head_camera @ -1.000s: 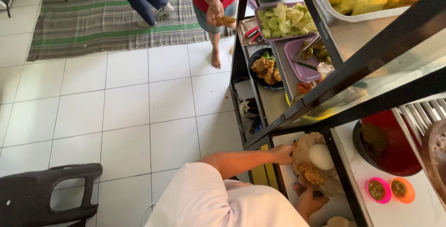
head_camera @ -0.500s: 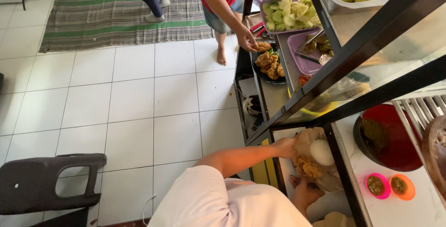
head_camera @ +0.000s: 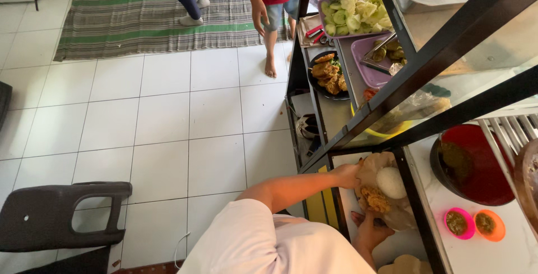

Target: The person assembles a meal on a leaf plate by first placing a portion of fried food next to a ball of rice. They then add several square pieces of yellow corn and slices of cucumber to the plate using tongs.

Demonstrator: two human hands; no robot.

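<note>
Lying at far left on white tile floor: dark plastic chair; striped rug spreading beyond it. Standing at top centre by the stall: a second person's hand, hanging open and empty. Reaching in from lower centre: left hand, fingers curling on the near edge of the brown paper wrap. Supporting the wrap from below: right hand, open-palmed, fingers partly hidden. Resting on the wrap, between both hands: white rice mound touching fried pieces. Sitting further right: red bowl, pink cup, orange cup.
</note>
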